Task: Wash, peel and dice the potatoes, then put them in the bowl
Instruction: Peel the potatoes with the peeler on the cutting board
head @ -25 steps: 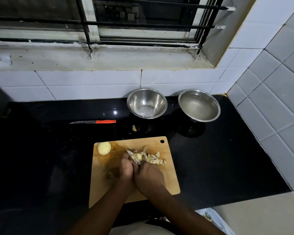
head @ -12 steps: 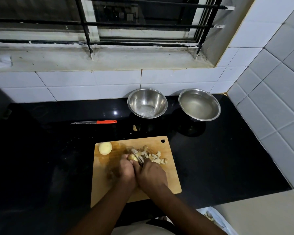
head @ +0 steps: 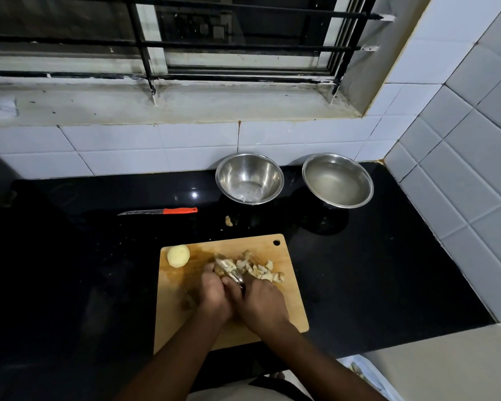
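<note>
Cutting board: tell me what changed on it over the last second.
The right hand brought its blade down from a raised slant into the potato the left hand steadies. The diced pile, whole peeled potato and cutting board stayed put.

My glossy black stone counter (head: 359, 270) carries a pale wooden cutting board (head: 289, 302), an orange-handled knife (head: 159, 211), two round steel bowls (head: 249, 178) (head: 337, 180) and one potato scrap (head: 228, 221).

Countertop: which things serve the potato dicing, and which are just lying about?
In use: wooden cutting board, diced potato pieces, whole peeled potato, knife in the right hand, left hand, two steel bowls.

Idle: orange-handled knife, scrap on counter.
</note>
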{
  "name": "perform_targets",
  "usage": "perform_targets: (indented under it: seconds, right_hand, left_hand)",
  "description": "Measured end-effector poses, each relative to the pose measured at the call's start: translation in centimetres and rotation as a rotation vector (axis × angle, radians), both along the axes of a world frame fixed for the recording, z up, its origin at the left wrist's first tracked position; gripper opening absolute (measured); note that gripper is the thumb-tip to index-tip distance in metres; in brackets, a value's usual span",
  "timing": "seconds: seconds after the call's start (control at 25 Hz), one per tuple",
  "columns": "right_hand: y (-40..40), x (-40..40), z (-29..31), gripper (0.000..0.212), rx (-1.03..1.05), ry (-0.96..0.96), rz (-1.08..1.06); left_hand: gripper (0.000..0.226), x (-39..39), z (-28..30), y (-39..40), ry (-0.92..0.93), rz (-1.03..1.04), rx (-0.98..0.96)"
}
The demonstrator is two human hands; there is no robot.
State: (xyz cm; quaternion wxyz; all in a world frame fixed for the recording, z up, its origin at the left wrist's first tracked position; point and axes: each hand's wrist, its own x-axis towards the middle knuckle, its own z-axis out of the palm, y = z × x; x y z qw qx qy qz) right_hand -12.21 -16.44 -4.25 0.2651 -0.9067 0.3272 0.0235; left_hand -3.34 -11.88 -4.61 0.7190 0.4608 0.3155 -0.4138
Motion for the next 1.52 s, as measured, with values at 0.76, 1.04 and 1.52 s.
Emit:
perform_targets:
  seconds: [0.76,1.04,1.52]
  right_hand:
    - [-1.8,-0.1,-1.2,0.088,0.062,0.031,0.042]
    - [0.5,-0.3,-1.0,0.058,-0.054,-0.036,0.033]
    - [-2.5,-0.8,-0.7,0.077,-0.029,-0.044,-0.005]
  left_hand:
    - [0.037,0.5,-2.0,0.2,0.014,-0.047,0.021]
    - [0.039,0.2,-1.8,-0.1,0.011,-0.072,0.044]
    - [0.044,-1.1,-1.6,0.5,-0.153,-0.336,-0.054]
